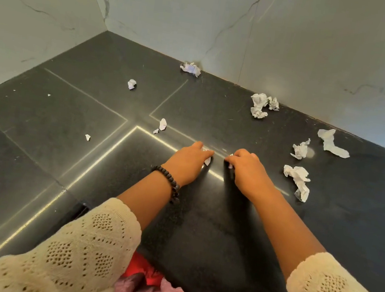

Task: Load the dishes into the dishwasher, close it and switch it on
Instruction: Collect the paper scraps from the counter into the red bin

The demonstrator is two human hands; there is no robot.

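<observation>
Both hands work at the middle of the frame on a dark stone tabletop, and what they handle is paper, not dishes. The left hand lies knuckles-up with its fingers curled down over a small white paper scrap; bits of the scrap show at its fingertips, so its grip is closed round the paper. The right hand sits just beside it, fingers bent, pinching another small scrap against the stone; only slivers of white show, so how much it holds cannot be told. The two hands are near each other but apart.

The hands are probably low and close together because they are gathering litter into one spot, one piece per hand. More crumpled paper lies scattered: a long wad at the right of the hands, a smaller one above it, a twisted strip at the right edge, a pair of wads by the marble wall, one more at the wall's foot, and little bits toward the left.

No dishes and no dishwasher show anywhere in the frame; the task's things are out of view, so loading appears not yet begun. A beaded bracelet circles the left wrist.
</observation>
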